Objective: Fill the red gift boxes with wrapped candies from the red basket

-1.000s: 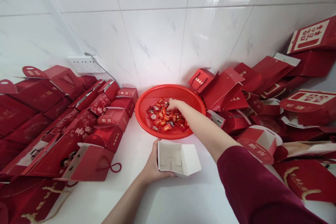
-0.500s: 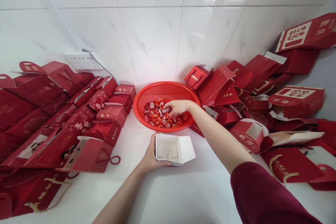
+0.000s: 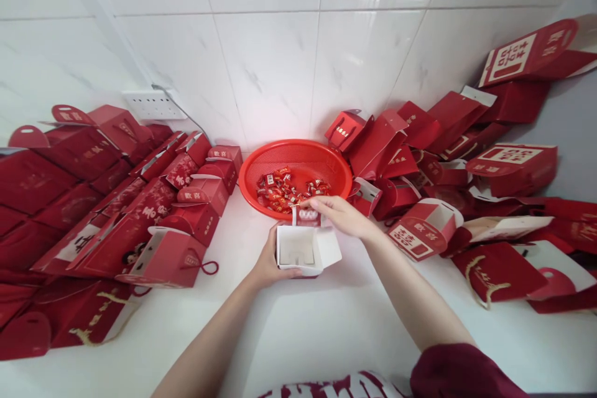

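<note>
My left hand (image 3: 270, 266) grips a small open box (image 3: 288, 237) by its left side, thumb along the front. The box has a white inside with nothing visible in it, and its lid flap folds out to the right. Over the box's back edge, my right hand (image 3: 344, 216) pinches a small red packet (image 3: 308, 217) with pale lettering, its fingers closed at the top. Just behind is a red plastic basket (image 3: 254, 161) with wrapped candies (image 3: 280, 193) lying in its bottom.
Rows of red gift boxes (image 3: 193, 221) are stacked on the left. More red boxes (image 3: 377, 143) lie in a loose heap on the right, some open. A white power strip (image 3: 153, 104) with a cable sits against the tiled wall (image 3: 275, 68).
My right hand has come out of the basket toward me with a red packet and is now above the box. My left hand still holds the box; the view has shifted slightly.
</note>
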`<state>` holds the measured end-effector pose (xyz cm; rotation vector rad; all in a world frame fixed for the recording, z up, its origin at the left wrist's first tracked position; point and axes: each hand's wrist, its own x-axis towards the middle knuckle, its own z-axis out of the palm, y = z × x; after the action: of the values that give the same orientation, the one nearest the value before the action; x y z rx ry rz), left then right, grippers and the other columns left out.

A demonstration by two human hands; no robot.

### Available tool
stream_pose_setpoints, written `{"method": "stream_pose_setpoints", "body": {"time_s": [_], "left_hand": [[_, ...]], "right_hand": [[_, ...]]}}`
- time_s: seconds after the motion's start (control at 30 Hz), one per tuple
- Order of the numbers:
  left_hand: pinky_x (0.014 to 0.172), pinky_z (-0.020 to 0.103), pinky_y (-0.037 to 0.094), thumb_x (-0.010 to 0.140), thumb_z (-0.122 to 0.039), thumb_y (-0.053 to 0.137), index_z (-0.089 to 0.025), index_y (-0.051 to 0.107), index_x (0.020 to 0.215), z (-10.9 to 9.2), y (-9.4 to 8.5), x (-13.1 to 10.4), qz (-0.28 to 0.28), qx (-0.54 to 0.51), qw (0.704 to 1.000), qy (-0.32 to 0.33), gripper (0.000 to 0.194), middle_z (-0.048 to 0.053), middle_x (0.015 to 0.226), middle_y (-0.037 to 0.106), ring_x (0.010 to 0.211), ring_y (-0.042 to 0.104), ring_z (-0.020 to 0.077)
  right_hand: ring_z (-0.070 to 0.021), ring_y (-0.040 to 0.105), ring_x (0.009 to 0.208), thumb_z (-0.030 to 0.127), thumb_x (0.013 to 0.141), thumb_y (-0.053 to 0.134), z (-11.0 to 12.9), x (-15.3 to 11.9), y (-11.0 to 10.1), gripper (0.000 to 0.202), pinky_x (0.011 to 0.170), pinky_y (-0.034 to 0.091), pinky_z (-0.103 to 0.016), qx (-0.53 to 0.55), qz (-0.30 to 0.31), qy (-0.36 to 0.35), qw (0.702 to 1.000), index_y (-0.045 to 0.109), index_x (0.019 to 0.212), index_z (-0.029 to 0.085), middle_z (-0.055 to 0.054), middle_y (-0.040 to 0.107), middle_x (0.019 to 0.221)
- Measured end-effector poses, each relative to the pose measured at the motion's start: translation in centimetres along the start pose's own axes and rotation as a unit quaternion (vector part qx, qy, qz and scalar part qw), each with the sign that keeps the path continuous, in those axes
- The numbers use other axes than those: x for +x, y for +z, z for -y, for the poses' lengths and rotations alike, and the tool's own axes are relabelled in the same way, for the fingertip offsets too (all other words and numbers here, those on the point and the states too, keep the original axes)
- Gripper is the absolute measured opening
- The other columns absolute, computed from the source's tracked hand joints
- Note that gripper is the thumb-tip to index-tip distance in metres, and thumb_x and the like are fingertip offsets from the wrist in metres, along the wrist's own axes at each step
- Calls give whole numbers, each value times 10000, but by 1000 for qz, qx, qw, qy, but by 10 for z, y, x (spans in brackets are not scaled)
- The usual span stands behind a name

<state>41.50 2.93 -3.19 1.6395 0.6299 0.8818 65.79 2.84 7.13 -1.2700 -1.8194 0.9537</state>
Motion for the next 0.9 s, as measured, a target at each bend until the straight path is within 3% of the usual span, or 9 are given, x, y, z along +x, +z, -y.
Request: {"method": "stream_pose_setpoints", "body": {"time_s": [0.17,0.3,0.37,0.43,0.53,0.6,0.77,0.83,0.9], "left_hand": [[1099,543,361,603,-366,890,-249,234,1466,1,1,-2,3,-1,1000,0,1090,146,1445,419,1325,442,361],[1104,556,352,600,-374,891,-239,221,1470,4,2,-1,4,-17,1000,-15,1106,160,1457,417,1347,426,367],[1101,555,357,605,-382,887,-238,213,1472,4,2,-1,8,-27,999,-23,1107,162,1454,422,1344,434,363],[1098,549,365,609,-384,886,-242,200,1479,2,2,-1,11,-29,999,-30,1117,162,1453,423,1344,437,361],[1091,538,378,589,-399,896,-247,198,1484,0,1,-1,7,-28,999,-40,1145,162,1449,426,1343,436,366],[1082,534,387,579,-417,900,-244,206,1481,-2,1,-1,10,-35,998,-43,1151,161,1426,448,1325,455,368],[1062,520,411,579,-425,899,-255,200,1476,-3,0,-1,17,-46,998,-42,1149,156,1412,464,1312,469,367],[1059,516,415,586,-411,896,-266,199,1474,-3,-1,-1,21,-44,998,-43,1138,150,1416,462,1312,469,366],[1062,517,412,593,-389,894,-272,205,1468,-3,-2,-1,27,-41,998,-38,1119,146,1414,463,1310,471,366]], "right_hand": [[-206,582,1182,386,1008,459,4,-45,16,275,1041,432,-337,-57,-92,-94,990,666,1162,292,-61,630,1228],[-193,559,1217,333,1017,435,0,-39,9,257,1069,413,-335,-110,-113,-99,983,655,1124,253,-76,609,1253],[-186,538,1250,278,1039,345,-2,-17,2,314,1100,382,-345,-157,-72,-58,983,623,1171,216,-88,602,1292],[-189,565,1226,213,1031,309,-4,14,-1,351,1086,396,-348,-199,21,-12,980,597,1231,194,-92,624,1287],[-228,637,1134,223,931,541,-8,67,5,303,1011,464,-328,-220,147,-2,964,640,1216,201,-80,679,1232],[-273,630,1158,242,823,690,-12,99,17,452,999,477,-338,-239,210,-4,948,628,1270,228,-86,650,1299],[-397,520,1286,159,559,855,-24,144,49,934,987,497,-409,-290,265,21,920,504,1423,221,-162,445,1507],[-427,531,1263,150,505,875,-30,149,55,982,943,523,-430,-303,272,41,912,512,1416,210,-194,422,1512],[-399,618,1154,171,503,880,-36,149,56,942,876,553,-408,-303,282,58,908,543,1383,206,-196,521,1425]]}}
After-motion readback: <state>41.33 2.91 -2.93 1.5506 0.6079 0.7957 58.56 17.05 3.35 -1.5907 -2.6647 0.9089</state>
